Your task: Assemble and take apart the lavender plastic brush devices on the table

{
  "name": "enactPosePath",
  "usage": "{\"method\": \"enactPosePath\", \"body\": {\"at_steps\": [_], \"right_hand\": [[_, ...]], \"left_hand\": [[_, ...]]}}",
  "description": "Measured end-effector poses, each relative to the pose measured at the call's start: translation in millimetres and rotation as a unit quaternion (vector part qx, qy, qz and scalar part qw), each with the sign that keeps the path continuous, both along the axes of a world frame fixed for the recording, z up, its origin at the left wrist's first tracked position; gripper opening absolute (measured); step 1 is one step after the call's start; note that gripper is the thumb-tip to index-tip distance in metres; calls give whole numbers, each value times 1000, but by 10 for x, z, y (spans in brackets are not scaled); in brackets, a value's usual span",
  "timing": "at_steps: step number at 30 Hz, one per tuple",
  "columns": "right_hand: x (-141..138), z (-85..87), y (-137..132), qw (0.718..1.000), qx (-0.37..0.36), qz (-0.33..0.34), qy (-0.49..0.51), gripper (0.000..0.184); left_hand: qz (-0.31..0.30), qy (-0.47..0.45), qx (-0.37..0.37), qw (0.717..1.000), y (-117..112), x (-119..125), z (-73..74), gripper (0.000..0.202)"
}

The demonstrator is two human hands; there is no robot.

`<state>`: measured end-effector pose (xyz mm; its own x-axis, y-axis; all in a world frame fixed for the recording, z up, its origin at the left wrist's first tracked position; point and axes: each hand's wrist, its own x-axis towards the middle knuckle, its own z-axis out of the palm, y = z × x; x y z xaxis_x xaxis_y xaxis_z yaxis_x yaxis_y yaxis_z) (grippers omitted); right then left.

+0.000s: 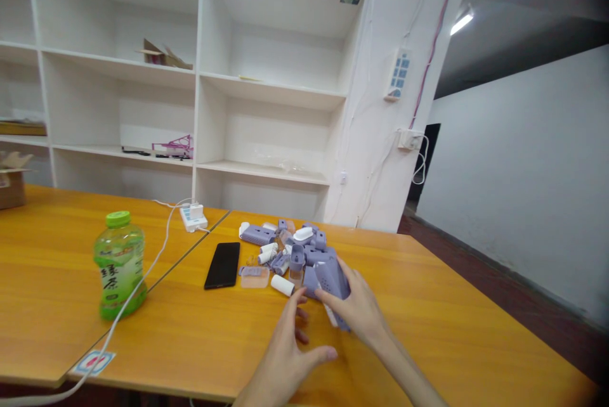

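Observation:
My right hand [358,305] is closed around a lavender plastic housing [330,277] with small holes in its face, at the near right side of a pile of parts [309,255]. The pile mixes lavender and white plastic pieces with clear ones. My left hand [292,347] is held open just in front of the pile, thumb and fingers apart, with nothing between them. Closest to its fingertips lies a white cylinder [282,285]. A clear plastic tray piece [255,277] rests left of that cylinder.
A black phone [222,265] lies left of the pile. Farther left stands a green-capped bottle [120,267], a white cable [159,248] crossing in front of it. A power strip [193,218] sits near the table's back edge. White shelves [266,87] rise behind the wooden table [428,331].

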<state>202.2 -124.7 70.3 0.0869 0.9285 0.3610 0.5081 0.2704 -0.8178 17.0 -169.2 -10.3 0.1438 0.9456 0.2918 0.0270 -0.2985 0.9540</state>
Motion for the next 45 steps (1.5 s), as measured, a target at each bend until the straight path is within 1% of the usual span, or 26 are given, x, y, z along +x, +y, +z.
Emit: {"method": "enactPosePath", "body": {"at_steps": [2, 5, 7, 9, 11, 14, 18, 21, 23, 24, 26, 27, 28, 29, 31, 32, 33, 34, 35, 37, 39, 41, 42, 44, 45], "right_hand": [[7, -12, 7, 1000, -17, 4, -6, 87], [38, -12, 12, 999, -43, 21, -6, 81], [68, -3, 11, 998, -47, 27, -5, 83], [99, 7, 11, 998, -50, 31, -3, 81], [128, 10, 16, 999, -48, 24, -3, 82], [168, 0, 42, 999, -48, 17, -8, 71], [234, -21, 91, 999, -44, 13, -12, 46], [281, -19, 101, 999, -37, 10, -5, 43], [288, -12, 88, 999, -35, 8, 7, 48], [281, -9, 76, 999, -35, 5, 16, 56], [251, -8, 39, 998, -37, -1, 45, 74], [233, -11, 14, 997, -38, -3, 64, 82], [219, -19, -16, 995, -41, -1, 87, 85], [213, -33, -50, 993, -48, 7, 112, 83], [240, -78, -129, 983, -76, 25, 167, 71], [279, -112, -170, 976, -94, 28, 196, 67], [334, -152, -211, 967, -114, 26, 226, 68], [405, -197, -248, 958, -131, 16, 256, 70], [488, -247, -278, 948, -144, 4, 284, 73], [675, -351, -316, 931, -154, -30, 331, 70], [861, -453, -316, 918, -151, -66, 360, 65], [1016, -548, -282, 911, -140, -96, 376, 63], [1078, -593, -255, 909, -132, -111, 380, 64], [1172, -685, -186, 909, -107, -136, 379, 68], [1209, -734, -144, 912, -93, -147, 371, 71]], "left_hand": [[-2, -4, -1, 1000, 2, -3, 3, 102], [2, -2, -1, 1000, 9, -6, 7, 98], [6, 1, -1, 1000, 14, -5, 6, 96], [8, 0, -3, 1000, 18, -3, 5, 94], [9, -5, -8, 1000, 19, -2, 11, 95], [3, -8, -13, 1000, 7, -6, 46, 96], [-2, 2, -7, 1000, -36, -27, 127, 93], [-15, 6, -13, 1000, -61, -38, 144, 92], [2, 28, -17, 999, -66, -32, 116, 97], [17, 52, -9, 998, -65, -24, 96, 103], [39, 123, 30, 991, -66, -2, 57, 116], [41, 160, 55, 985, -69, 7, 45, 117], [36, 189, 75, 978, -74, 14, 39, 112], [31, 209, 89, 973, -80, 15, 39, 98], [25, 227, 102, 968, -96, 0, 49, 59], [23, 230, 106, 967, -106, -15, 53, 42], [20, 233, 109, 966, -116, -34, 56, 31], [17, 236, 114, 965, -127, -53, 55, 26], [16, 240, 119, 963, -135, -69, 54, 25], [22, 251, 131, 959, -130, -76, 70, 34], [37, 266, 148, 952, -65, -25, 142, 36], [60, 284, 174, 941, 90, 100, 292, 31], [71, 295, 191, 934, 201, 187, 388, 31], [90, 319, 231, 915, 472, 387, 580, 40], [89, 335, 252, 904, 617, 486, 655, 46]]}}
